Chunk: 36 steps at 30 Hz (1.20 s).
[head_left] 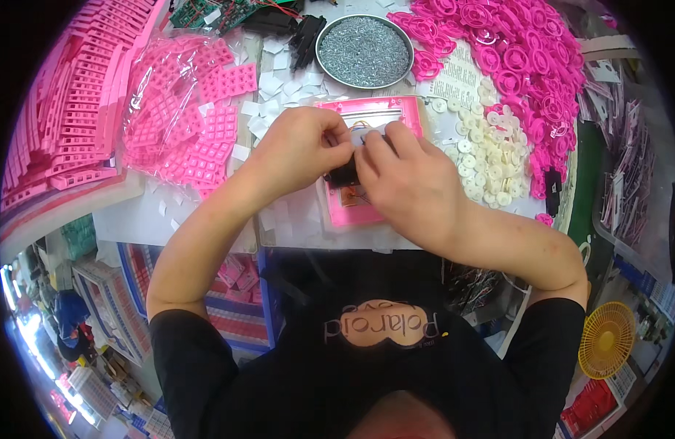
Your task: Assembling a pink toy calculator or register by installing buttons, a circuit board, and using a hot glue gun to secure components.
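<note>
A pink rectangular plastic casing (358, 213) lies on the worktable, with a silvery panel and thin wires near its far end. A black block-like part (343, 176) sits over its middle, partly covered by my fingers. Above the casing, my left hand (297, 150) is closed, thumb and fingers pinched together. My right hand (414, 179) comes in from the other side, its fingers curled and meeting the left fingertips. Something small and dark shows at the right fingertips, too hidden to name. What the left pinch holds, if anything, is also hidden.
A round tray (319, 58) of small metal screws stands beyond the casing. Pink ring-shaped parts (513, 62) and white round discs (491, 164) heap up at right. Bagged pink keypads (173, 110) and stacked pink strips (74, 95) fill the left. White paper squares (279, 91) lie scattered.
</note>
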Available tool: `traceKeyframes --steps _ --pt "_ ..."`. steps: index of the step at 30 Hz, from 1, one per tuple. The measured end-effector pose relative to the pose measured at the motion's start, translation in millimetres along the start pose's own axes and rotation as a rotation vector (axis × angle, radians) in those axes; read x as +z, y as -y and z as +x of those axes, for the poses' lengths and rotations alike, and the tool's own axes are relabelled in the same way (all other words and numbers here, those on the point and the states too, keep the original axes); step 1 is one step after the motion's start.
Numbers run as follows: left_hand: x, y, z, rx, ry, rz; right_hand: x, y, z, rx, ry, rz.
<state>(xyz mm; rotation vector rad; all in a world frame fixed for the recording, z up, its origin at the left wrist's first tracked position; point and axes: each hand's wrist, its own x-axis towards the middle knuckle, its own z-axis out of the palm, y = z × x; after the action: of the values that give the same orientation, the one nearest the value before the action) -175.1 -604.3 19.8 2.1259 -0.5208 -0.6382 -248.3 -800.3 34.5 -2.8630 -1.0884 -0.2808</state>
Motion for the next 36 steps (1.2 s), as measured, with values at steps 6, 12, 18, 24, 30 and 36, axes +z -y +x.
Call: traceKeyframes --steps 6,12,18,24,30,36 --pt "2.8 -2.0 1.7 0.065 -0.037 0.067 -19.9 2.6 4.9 -0.01 0.269 -0.023" --pt "-14.1 -1.8 16.2 0.192 -0.161 0.193 -50.3 -83.9 -11.6 -0.032 -0.572 0.322" --pt "-10.4 27.7 113.4 0.359 -0.392 0.901 -76.8 -205.5 -71.8 0.456 -1.099 0.542" --pt "-12.8 29.1 120.7 0.421 -0.327 0.83 -64.9 -189.3 -48.6 0.469 -0.694 1.147" --pt "-13.8 36.4 144.5 0.456 -0.372 0.841 -36.8 -146.1 7.7 0.303 -0.649 1.456" --pt "-12.7 -12.2 58.4 0.453 -0.264 0.085 -30.7 -98.9 15.4 0.26 -0.654 1.589"
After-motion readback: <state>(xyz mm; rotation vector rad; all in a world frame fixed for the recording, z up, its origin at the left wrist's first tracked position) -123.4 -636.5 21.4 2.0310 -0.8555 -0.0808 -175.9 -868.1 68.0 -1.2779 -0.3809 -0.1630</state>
